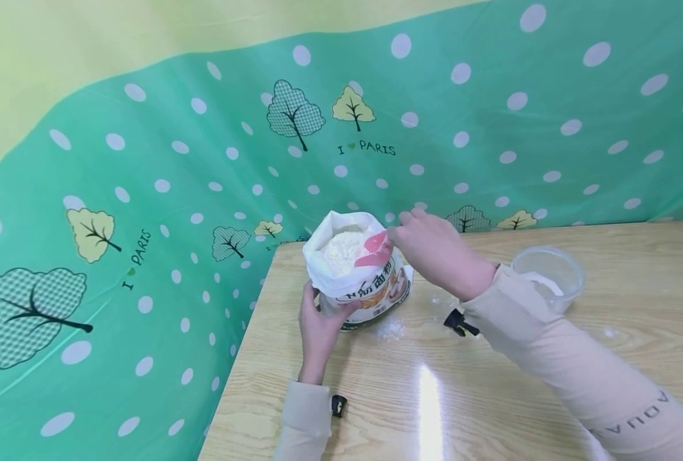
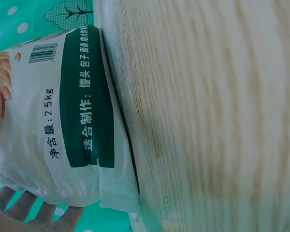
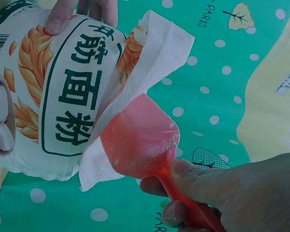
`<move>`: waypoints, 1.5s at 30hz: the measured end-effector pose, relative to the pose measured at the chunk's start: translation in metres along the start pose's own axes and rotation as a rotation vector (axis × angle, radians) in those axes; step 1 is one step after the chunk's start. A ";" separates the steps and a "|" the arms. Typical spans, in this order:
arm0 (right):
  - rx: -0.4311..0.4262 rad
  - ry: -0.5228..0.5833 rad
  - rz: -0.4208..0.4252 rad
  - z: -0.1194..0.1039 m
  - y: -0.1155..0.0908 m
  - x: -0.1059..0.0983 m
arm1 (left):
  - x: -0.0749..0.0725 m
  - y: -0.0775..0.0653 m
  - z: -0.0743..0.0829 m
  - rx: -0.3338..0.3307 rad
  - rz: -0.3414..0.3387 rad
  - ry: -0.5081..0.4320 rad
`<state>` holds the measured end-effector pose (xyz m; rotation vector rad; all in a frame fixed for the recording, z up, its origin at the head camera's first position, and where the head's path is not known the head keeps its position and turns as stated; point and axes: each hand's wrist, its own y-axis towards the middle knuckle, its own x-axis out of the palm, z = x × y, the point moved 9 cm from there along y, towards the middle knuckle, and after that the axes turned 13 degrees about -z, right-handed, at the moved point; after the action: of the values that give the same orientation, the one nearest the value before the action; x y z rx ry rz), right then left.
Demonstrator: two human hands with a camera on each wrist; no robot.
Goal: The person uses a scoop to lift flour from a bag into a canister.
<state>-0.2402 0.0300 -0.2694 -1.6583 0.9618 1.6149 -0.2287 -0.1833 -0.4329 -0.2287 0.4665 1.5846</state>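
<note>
A white bag of flour [image 1: 370,301] with printed wheat stands on the table, its top folded outward around loose flour [image 1: 341,251]. My left hand [image 1: 321,326] holds the bag's near left side, thumb on the printed front; in the left wrist view its fingers [image 2: 24,208] curve along the bag's side. My right hand [image 1: 433,246] grips the handle of a red scoop [image 1: 374,250] at the bag's right rim. Up close in the right wrist view, flour dust clings to the scoop [image 3: 140,140], and its front edge is hidden behind the folded rim.
Right of the bag, a clear plastic tub [image 1: 571,275] sits partly behind my right sleeve. A black clip [image 1: 459,322] lies near that forearm, and a small black object [image 1: 338,405] beside my left cuff. Spilled flour [image 1: 390,328] dusts the wooden table [image 1: 387,397]. A green patterned cloth [image 1: 433,141] hangs behind.
</note>
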 end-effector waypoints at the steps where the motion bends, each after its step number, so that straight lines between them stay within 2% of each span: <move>1: -0.002 0.003 0.004 -0.001 0.000 0.000 | 0.000 0.000 0.000 -0.001 0.001 -0.001; 12: -0.015 0.004 0.014 -0.014 0.005 -0.003 | 0.001 0.001 -0.003 -0.009 -0.004 0.015; 17: 0.001 0.032 -0.053 -0.015 0.010 -0.003 | 0.001 0.002 -0.003 -0.010 -0.001 0.016; 23: 0.036 0.092 -0.120 -0.013 0.020 0.006 | 0.002 0.003 0.000 -0.006 -0.008 0.026; 30: 0.022 0.106 -0.114 -0.017 0.029 0.014 | 0.000 0.001 0.000 -0.014 -0.001 0.022; 38: -0.021 0.112 -0.071 -0.021 0.037 0.021 | -0.001 0.001 0.001 -0.004 0.005 0.010; 45: -0.029 0.104 -0.094 -0.027 0.046 0.032 | 0.000 0.002 -0.002 -0.014 -0.001 0.000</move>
<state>-0.2644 -0.0196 -0.2974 -1.7956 0.9006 1.4997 -0.2305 -0.1838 -0.4348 -0.2392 0.4556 1.5874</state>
